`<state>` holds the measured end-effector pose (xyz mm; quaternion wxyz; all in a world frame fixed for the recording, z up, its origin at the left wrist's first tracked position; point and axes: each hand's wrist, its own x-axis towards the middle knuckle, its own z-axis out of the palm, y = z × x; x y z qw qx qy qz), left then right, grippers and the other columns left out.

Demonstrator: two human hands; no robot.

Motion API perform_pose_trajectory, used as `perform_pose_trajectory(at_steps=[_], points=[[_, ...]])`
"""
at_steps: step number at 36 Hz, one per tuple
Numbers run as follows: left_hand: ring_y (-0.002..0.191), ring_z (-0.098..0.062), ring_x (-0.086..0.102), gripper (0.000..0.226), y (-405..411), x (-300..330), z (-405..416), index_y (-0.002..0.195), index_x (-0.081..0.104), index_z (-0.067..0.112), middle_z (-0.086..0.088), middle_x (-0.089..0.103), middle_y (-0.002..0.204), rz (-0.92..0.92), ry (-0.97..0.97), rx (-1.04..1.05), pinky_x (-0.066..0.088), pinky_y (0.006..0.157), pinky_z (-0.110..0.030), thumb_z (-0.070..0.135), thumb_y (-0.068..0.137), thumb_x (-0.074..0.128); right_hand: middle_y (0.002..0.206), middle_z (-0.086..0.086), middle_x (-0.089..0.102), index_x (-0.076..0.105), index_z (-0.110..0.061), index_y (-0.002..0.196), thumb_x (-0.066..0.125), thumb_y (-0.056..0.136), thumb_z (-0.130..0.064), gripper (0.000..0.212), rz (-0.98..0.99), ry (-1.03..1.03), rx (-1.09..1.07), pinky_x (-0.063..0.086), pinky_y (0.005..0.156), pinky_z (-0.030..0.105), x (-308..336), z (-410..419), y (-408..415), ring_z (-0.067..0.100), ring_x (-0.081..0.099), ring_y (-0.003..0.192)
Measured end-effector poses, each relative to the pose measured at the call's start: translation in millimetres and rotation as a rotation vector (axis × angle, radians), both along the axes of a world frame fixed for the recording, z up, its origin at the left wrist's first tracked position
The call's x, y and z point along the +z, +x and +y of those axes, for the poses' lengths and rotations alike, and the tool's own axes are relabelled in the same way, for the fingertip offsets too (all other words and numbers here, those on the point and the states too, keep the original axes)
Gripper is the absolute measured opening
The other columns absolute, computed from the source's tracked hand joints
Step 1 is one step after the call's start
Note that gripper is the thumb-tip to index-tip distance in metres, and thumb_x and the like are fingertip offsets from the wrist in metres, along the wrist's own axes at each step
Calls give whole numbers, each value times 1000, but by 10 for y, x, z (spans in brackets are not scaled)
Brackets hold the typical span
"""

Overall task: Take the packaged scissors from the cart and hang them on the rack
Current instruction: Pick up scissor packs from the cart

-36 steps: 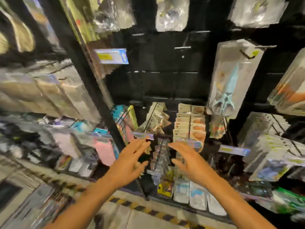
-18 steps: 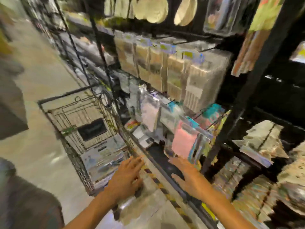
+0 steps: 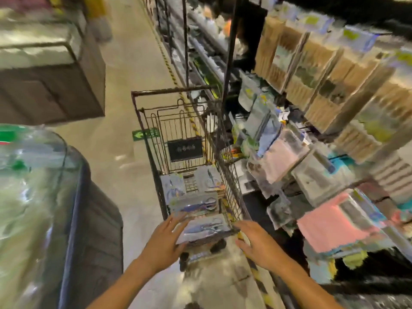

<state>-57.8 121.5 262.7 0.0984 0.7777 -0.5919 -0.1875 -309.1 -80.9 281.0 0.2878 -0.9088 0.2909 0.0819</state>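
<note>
The nearest pack of scissors point(image 3: 204, 228) lies flat in the wire cart point(image 3: 229, 192), between the two hands and just beyond their fingertips. More packs point(image 3: 196, 205) lie farther from the hands, deeper in the cart. The left hand point(image 3: 166, 240) reaches forward palm down, fingers straight and spread; its fingertips seem to touch the near pack's left edge, though blur hides the contact. The right hand point(image 3: 256, 243) hovers flat beside the cart's right side, fingers loose, holding nothing. The packs are glossy clear plastic over card, rectangular. The cart is dark thin wire mesh. To the right of the right hand stands the rack point(image 3: 312, 152), hung with blurred pink and tan packets.
</note>
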Motion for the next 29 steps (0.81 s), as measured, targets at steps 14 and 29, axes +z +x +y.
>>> perform_pose_trajectory(at_steps=[14,29], points=[[154,-32,32,66,-75,-433,-529,160,36,16,-7,35,166,109,209,318,24,128,-43,38,103,59,158,-4,42,40,-27,155,54,103,-40,55,156,83,244,23,119,25,-763,-1104,704,16,34,147],[161,-24,8,67,-240,-844,-1181,166,18,27,1,13,174,208,375,581,9,131,-39,48,107,41,153,1,49,45,-21,152,57,102,-24,51,196,235,381,29,113,21,-1173,-1568,1118,20,45,141]])
